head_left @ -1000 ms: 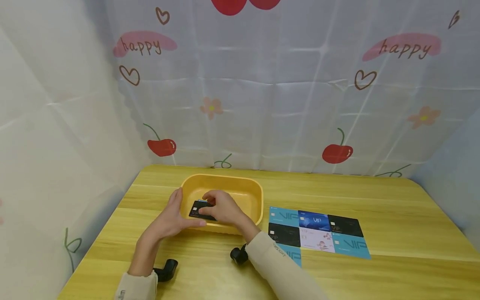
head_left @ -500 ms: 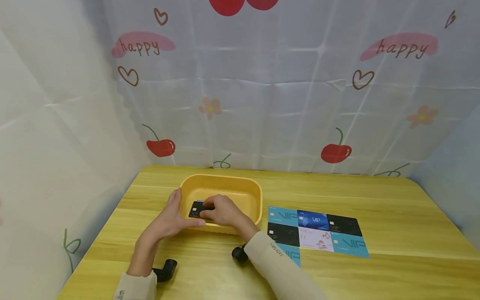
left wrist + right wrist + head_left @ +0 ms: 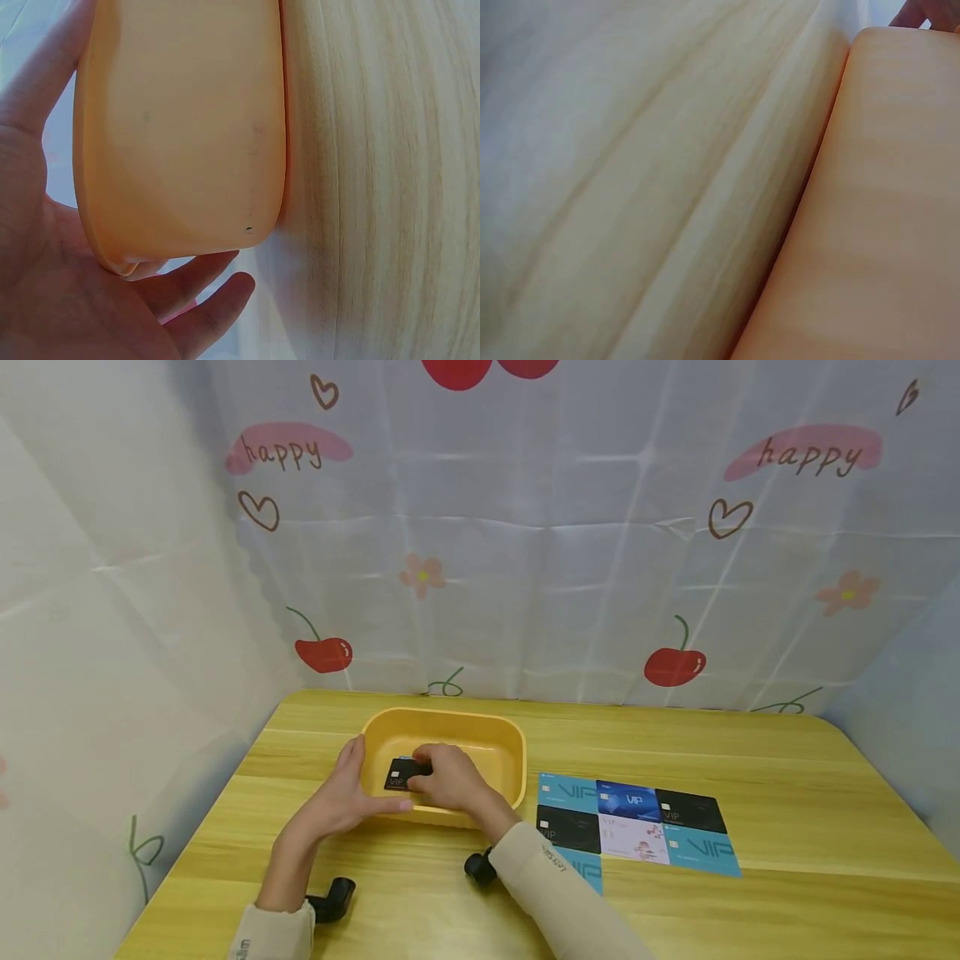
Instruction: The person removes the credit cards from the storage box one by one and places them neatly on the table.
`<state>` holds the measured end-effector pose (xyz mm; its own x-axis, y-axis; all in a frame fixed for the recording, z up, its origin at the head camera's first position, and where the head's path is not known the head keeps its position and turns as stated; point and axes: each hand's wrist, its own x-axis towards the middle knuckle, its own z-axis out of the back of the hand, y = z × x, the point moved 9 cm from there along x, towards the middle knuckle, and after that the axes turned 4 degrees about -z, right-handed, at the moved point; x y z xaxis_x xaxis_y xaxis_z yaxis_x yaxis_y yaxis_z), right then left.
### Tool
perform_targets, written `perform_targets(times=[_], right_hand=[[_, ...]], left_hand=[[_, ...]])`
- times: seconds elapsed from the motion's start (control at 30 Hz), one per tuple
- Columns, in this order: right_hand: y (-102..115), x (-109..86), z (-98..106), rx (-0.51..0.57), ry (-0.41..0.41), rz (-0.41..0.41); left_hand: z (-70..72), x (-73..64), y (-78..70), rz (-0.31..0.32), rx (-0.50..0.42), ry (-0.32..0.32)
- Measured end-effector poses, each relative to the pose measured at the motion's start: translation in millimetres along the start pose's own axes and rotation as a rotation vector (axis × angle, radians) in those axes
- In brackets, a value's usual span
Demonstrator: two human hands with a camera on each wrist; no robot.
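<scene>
A yellow plastic basin stands on the wooden table. My left hand holds its near left corner, thumb along the front rim and fingers around the left side; in the left wrist view, that hand wraps the basin's end. Inside the basin, my right hand pinches the right end of a black VIP card. A sliver of blue card shows behind the black one. The right wrist view has only the basin's outer wall, and the right fingers are out of it.
To the basin's right, several VIP cards lie edge to edge on the table: blue, black, pale floral and teal. A patterned curtain hangs behind the table. Black wrist devices sit under the forearms.
My right fingers have come down from over the black card onto its right end. The card has shifted slightly right and up. My left hand stays on the basin.
</scene>
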<state>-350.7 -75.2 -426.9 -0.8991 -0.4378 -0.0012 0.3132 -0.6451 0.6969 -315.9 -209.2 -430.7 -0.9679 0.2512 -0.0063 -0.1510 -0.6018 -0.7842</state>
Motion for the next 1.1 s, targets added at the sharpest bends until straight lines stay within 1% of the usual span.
perform_targets(times=[0.1, 0.17, 0.23, 0.37, 0.47, 0.6, 0.67, 0.83, 0.93, 1.1], right_hand=[[-3, 0.0, 8, -0.002, -0.071, -0.035], [-7, 0.4, 9, -0.016, -0.083, -0.067], [-9, 1.1, 7, -0.070, -0.064, -0.086], [-12, 3.0, -1, -0.188, -0.005, -0.096], [-12, 3.9, -4, -0.259, 0.012, -0.102], [-11, 4.9, -6, -0.323, 0.017, -0.096], [-11, 5.4, -6, -0.332, 0.014, -0.096], [-12, 5.0, -4, -0.305, -0.002, -0.112], [-12, 4.6, -3, -0.296, -0.004, -0.106], [-12, 5.0, -1, -0.236, -0.021, -0.089]], left_hand=[[-0.4, -0.1, 0.1, 0.007, 0.000, 0.002], [-0.3, -0.2, -0.2, 0.009, 0.002, 0.001], [-0.5, -0.5, -0.4, 0.009, 0.002, 0.003], [-0.5, -1.1, -1.0, 0.003, 0.006, 0.003], [-0.3, -1.1, -2.1, -0.006, 0.002, -0.002], [-0.3, -0.9, -2.9, -0.012, -0.003, -0.004], [-0.3, -0.8, -2.8, -0.010, -0.002, -0.002], [-0.2, -1.0, -2.8, -0.005, 0.002, -0.001], [-0.1, -1.2, -3.3, -0.007, 0.001, -0.002], [-0.1, -1.1, -3.3, -0.015, 0.001, -0.004]])
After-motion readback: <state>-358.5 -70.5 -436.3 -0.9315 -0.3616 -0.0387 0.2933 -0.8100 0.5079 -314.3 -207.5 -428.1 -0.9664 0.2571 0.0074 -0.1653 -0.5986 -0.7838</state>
